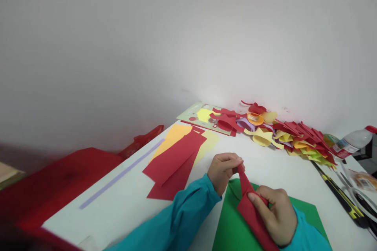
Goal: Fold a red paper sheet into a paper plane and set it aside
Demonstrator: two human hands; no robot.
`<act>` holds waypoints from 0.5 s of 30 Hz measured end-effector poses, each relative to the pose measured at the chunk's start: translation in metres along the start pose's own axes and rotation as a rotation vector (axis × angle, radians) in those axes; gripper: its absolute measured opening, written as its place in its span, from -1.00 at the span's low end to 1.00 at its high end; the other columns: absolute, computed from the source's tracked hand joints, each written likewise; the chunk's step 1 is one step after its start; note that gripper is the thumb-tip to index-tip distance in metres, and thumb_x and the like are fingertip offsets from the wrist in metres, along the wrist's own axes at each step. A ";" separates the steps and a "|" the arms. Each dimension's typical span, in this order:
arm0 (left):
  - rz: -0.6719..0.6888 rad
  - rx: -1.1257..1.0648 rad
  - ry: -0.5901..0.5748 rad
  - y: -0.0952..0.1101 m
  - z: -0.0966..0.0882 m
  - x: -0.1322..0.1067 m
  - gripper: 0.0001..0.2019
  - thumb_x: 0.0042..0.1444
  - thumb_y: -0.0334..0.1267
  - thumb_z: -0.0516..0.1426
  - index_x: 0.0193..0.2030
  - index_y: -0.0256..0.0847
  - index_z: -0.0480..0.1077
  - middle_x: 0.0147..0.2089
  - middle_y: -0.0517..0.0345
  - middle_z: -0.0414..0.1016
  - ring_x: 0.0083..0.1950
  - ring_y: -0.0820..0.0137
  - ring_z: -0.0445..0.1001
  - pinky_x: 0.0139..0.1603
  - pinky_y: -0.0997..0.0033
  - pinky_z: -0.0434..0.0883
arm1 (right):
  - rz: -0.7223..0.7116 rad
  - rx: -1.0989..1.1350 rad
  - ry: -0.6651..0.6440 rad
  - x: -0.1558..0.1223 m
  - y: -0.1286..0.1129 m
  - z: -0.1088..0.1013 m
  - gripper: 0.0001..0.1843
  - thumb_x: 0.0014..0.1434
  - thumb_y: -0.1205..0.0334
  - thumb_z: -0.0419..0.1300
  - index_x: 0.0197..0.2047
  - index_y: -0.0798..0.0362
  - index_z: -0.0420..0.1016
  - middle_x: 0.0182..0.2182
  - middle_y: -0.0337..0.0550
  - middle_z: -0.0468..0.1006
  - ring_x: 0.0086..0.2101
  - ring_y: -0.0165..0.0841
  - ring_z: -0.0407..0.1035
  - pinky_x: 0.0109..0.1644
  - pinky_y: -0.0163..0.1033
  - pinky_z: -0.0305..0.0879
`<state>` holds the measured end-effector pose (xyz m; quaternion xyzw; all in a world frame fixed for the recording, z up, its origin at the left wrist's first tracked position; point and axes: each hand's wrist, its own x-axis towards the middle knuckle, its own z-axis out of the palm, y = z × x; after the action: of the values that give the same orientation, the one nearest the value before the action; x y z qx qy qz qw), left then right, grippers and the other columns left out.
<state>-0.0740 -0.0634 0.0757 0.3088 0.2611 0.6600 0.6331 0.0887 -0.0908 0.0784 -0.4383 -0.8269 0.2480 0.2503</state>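
Note:
A folded piece of red paper is held between both hands above a green sheet. My left hand pinches its narrow, pointed top end between thumb and fingers. Lower down, my right hand grips the wider part, thumb on top and fingers behind. The paper's lower end runs out of view at the bottom. To the left lie flat red paper strips, partly over an orange sheet and a pale yellow sheet.
Cut and curled paper shapes and a layered paper pile line the wall. A purple strip lies left. At right are a bottle, a yellow-black utility knife and scissors. A printed card sits at the far corner.

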 end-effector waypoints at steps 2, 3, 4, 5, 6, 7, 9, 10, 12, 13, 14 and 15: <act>0.009 0.059 0.039 -0.003 -0.001 -0.001 -0.80 -0.23 -0.24 0.27 -0.66 -0.34 0.43 -0.58 0.12 0.41 -0.50 0.46 0.35 -0.45 0.45 0.26 | 0.015 0.010 0.009 0.001 0.000 0.001 -0.52 0.18 -0.02 -0.07 -0.66 0.07 0.20 -0.74 -0.34 0.12 -0.67 -0.52 0.01 -0.57 -0.36 -0.09; -0.003 0.102 0.051 -0.005 -0.002 -0.002 -0.80 -0.25 -0.21 0.28 -0.62 -0.34 0.46 -0.56 0.12 0.42 -0.50 0.46 0.35 -0.44 0.45 0.27 | 0.021 0.007 0.019 0.001 0.000 0.002 -0.52 0.18 -0.02 -0.06 -0.66 0.07 0.21 -0.74 -0.34 0.13 -0.66 -0.52 0.02 -0.56 -0.36 -0.08; -0.034 0.155 0.041 -0.007 -0.003 -0.003 -0.79 -0.30 -0.21 0.30 -0.58 -0.34 0.47 -0.56 0.13 0.43 -0.50 0.46 0.35 -0.45 0.46 0.26 | 0.023 -0.001 0.030 0.001 0.000 0.002 -0.52 0.18 -0.02 -0.06 -0.65 0.07 0.22 -0.74 -0.33 0.14 -0.66 -0.52 0.02 -0.56 -0.36 -0.08; -0.076 0.212 0.003 -0.009 -0.004 -0.004 -0.78 -0.35 -0.23 0.33 -0.56 -0.34 0.48 -0.57 0.14 0.43 -0.52 0.47 0.34 -0.46 0.47 0.25 | 0.022 -0.010 0.033 0.001 0.001 0.001 -0.53 0.18 -0.01 -0.06 -0.65 0.08 0.24 -0.74 -0.33 0.16 -0.65 -0.51 0.04 -0.55 -0.37 -0.07; -0.113 0.267 -0.054 -0.011 -0.005 -0.005 -0.77 -0.39 -0.26 0.34 -0.56 -0.34 0.48 -0.60 0.16 0.42 -0.54 0.49 0.32 -0.48 0.49 0.23 | 0.020 -0.019 0.031 0.001 0.001 0.001 -0.54 0.18 -0.01 -0.05 -0.63 0.08 0.27 -0.73 -0.32 0.19 -0.65 -0.51 0.05 -0.54 -0.37 -0.06; -0.135 0.313 -0.119 -0.013 -0.006 -0.007 -0.78 -0.41 -0.28 0.35 -0.58 -0.35 0.47 -0.63 0.17 0.40 -0.56 0.51 0.30 -0.50 0.50 0.21 | 0.019 -0.025 0.025 0.002 0.002 -0.001 -0.55 0.17 0.00 -0.05 -0.62 0.08 0.29 -0.72 -0.31 0.22 -0.64 -0.51 0.07 -0.53 -0.37 -0.05; -0.131 0.362 -0.224 -0.013 -0.007 -0.008 -0.80 -0.36 -0.28 0.34 -0.63 -0.36 0.46 -0.65 0.18 0.38 -0.59 0.53 0.27 -0.54 0.53 0.17 | 0.036 -0.014 0.000 0.004 0.003 -0.004 -0.58 0.15 -0.01 -0.02 -0.59 0.08 0.34 -0.70 -0.29 0.28 -0.62 -0.50 0.09 -0.52 -0.37 -0.03; -0.110 0.367 -0.245 -0.013 -0.007 -0.008 -0.80 -0.32 -0.27 0.33 -0.64 -0.36 0.45 -0.65 0.18 0.38 -0.59 0.53 0.26 -0.55 0.53 0.16 | 0.065 0.006 -0.016 0.005 0.004 -0.006 -0.59 0.11 -0.03 0.02 -0.58 0.08 0.36 -0.70 -0.29 0.28 -0.63 -0.50 0.09 -0.53 -0.37 -0.03; -0.063 0.366 -0.240 -0.012 -0.007 -0.008 -0.81 -0.29 -0.27 0.32 -0.64 -0.36 0.45 -0.65 0.19 0.38 -0.59 0.54 0.26 -0.56 0.55 0.16 | 0.133 0.065 -0.059 0.008 0.005 -0.009 -0.59 0.02 -0.09 0.10 -0.61 0.09 0.32 -0.72 -0.31 0.25 -0.64 -0.51 0.05 -0.56 -0.38 -0.04; -0.050 0.366 -0.231 -0.011 -0.007 -0.008 -0.82 -0.29 -0.29 0.32 -0.64 -0.36 0.45 -0.65 0.19 0.37 -0.59 0.55 0.26 -0.56 0.55 0.17 | 0.160 0.097 -0.083 0.009 0.006 -0.010 -0.58 -0.03 -0.10 0.13 -0.64 0.08 0.28 -0.74 -0.33 0.22 -0.65 -0.51 0.03 -0.57 -0.38 -0.05; -0.043 0.364 -0.219 -0.011 -0.007 -0.007 -0.82 -0.29 -0.30 0.32 -0.64 -0.36 0.45 -0.66 0.20 0.37 -0.59 0.55 0.26 -0.56 0.56 0.17 | 0.180 0.125 -0.103 0.010 0.006 -0.010 -0.56 -0.06 -0.12 0.15 -0.66 0.08 0.24 -0.75 -0.34 0.19 -0.65 -0.52 0.02 -0.58 -0.38 -0.07; -0.041 0.359 -0.203 -0.011 -0.007 -0.007 -0.83 -0.29 -0.30 0.32 -0.64 -0.35 0.45 -0.66 0.21 0.37 -0.60 0.55 0.26 -0.56 0.56 0.18 | 0.191 0.146 -0.112 0.010 0.007 -0.011 -0.55 -0.07 -0.12 0.15 -0.68 0.07 0.20 -0.75 -0.34 0.17 -0.66 -0.52 0.00 -0.59 -0.37 -0.08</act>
<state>-0.0720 -0.0697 0.0626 0.4763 0.3157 0.5551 0.6044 0.0947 -0.0766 0.0838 -0.4813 -0.7736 0.3544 0.2104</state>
